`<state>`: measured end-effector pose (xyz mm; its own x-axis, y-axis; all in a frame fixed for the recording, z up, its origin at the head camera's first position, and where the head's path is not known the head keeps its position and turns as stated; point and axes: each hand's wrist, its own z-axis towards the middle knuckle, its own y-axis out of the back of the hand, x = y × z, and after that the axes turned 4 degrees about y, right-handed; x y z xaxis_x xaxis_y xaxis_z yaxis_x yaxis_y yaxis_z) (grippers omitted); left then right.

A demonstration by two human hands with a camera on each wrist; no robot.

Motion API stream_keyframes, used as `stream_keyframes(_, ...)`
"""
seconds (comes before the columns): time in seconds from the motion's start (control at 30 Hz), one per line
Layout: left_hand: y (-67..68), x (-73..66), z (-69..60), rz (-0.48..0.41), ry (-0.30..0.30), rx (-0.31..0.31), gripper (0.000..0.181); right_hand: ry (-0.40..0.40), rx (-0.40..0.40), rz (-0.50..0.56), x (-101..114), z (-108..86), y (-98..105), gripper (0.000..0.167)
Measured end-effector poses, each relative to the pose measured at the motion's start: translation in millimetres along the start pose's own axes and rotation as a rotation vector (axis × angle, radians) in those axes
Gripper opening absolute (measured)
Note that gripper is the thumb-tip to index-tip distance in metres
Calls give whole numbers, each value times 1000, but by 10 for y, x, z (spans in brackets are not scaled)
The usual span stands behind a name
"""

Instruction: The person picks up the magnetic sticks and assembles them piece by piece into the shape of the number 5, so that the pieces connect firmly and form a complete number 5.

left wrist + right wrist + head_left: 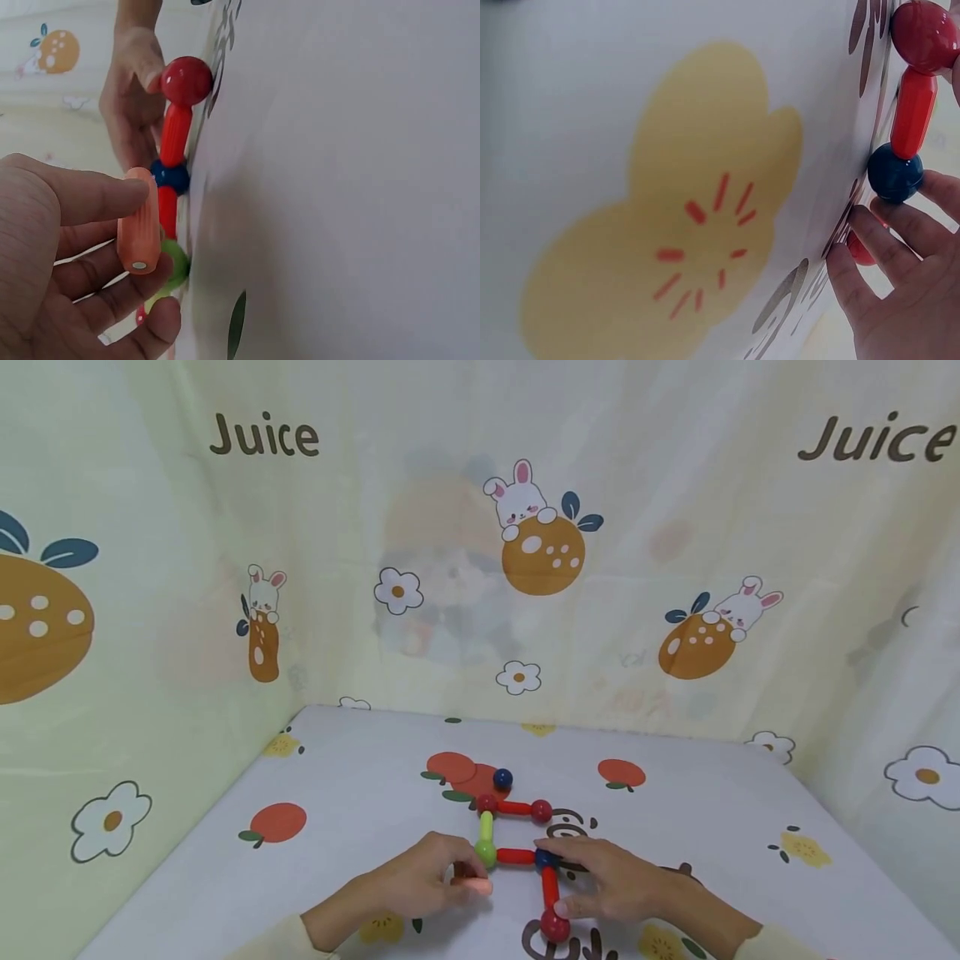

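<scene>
My left hand [438, 874] pinches a short orange magnetic stick [139, 225] between thumb and fingers, just in front of a light green ball [486, 853]. The figure of magnetic sticks and balls lies on the table. From the green ball, a red stick [516, 857] runs to a dark blue ball [546, 859]. Another red stick [913, 112] joins the blue ball to the near red ball [555, 924]. My right hand [622, 878] rests beside these, thumb at the red ball and straight fingers touching the blue ball.
A yellow-green stick [487, 827] leads back to a red ball [487, 804], joined by a red stick [514, 808] to another red ball [541, 811]. A loose dark blue ball [503, 778] lies behind. Printed cloth [450, 635] encloses the white patterned table [360, 777].
</scene>
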<state>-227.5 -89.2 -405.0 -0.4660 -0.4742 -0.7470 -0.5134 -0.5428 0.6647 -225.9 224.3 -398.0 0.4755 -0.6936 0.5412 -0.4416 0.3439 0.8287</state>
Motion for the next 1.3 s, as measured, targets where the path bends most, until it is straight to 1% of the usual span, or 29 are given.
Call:
stream_keyframes(0.2,-122,-62,91,-4,4,33,7,0,-4,17,-8,-20,-11,78)
stream_keyframes(0.4,-237,-137,152,-51,73,76,11,13,-10,22,-14,-28,-24,78)
stream_keyframes(0.5,-285,-152,174,-53,59,91,10,21,-12,13,-26,-28,-31,78)
stream_keyframes(0.7,-350,-181,211,-34,-27,110,9,24,-13,8,-34,-25,-41,78)
stream_keyframes(0.77,-367,-196,222,-19,-41,120,12,27,-13,13,-29,-27,-41,78)
stream_keyframes(0.87,-386,-222,236,-11,-41,136,15,40,-15,9,-24,-28,-34,78)
stream_keyframes(1.0,-394,-246,244,-18,-24,139,15,55,-17,5,-19,-20,-20,78)
stream_keyframes(1.17,-384,-244,247,-27,-15,146,14,36,-19,6,-17,-13,-16,78)
stream_keyframes(1.3,-361,-226,236,-35,-18,149,18,36,-17,20,-10,-7,-21,78)
